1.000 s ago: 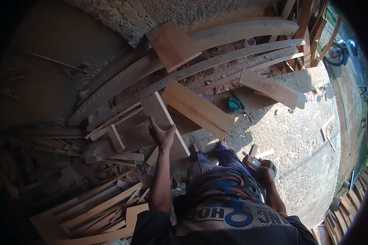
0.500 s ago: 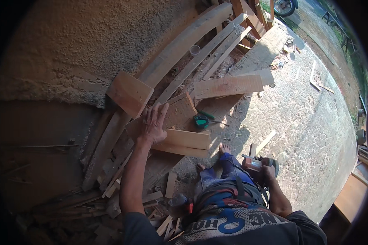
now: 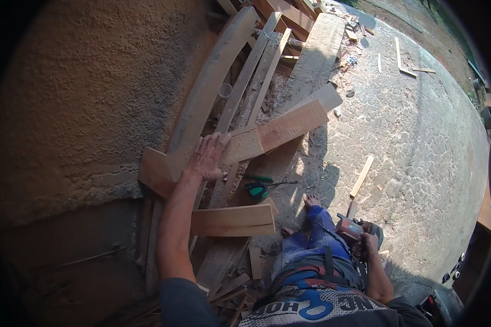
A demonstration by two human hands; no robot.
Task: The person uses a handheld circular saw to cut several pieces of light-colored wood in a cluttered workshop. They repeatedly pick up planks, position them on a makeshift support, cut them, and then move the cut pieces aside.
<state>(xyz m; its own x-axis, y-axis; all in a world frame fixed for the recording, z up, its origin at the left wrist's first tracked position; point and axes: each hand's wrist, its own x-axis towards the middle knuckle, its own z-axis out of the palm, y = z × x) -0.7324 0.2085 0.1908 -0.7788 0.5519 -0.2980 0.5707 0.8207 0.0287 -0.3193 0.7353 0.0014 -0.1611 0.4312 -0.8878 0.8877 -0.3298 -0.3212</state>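
Note:
My left hand (image 3: 207, 157) is closed over a flat wooden board (image 3: 240, 144), fingers across its top and thumb on the near edge. That board's far end meets or overlaps another board (image 3: 294, 125) with a reddish patch; I cannot tell which. Low on my right side, my right hand (image 3: 370, 245) grips a corded-looking power tool (image 3: 350, 229) with a reddish body; its exact kind is unclear. Nearer me than the held board lie a green and black tape measure (image 3: 256, 189) and a green stick-like thing (image 3: 259, 177). Below them rests a pale wooden piece (image 3: 232, 219) with a lengthwise seam.
Long planks (image 3: 215, 87) lean along the rough wall (image 3: 109, 82) on the left. A short board (image 3: 157, 171) stands beside my left wrist. Pale wood strips (image 3: 361, 177) lie on the sunlit cracked ground (image 3: 409, 158). Wood scraps gather near my left elbow.
The left hand has swung its board round, so its end now meets the reddish-patched board. The view has shifted; the right hand keeps the power tool low at the right side.

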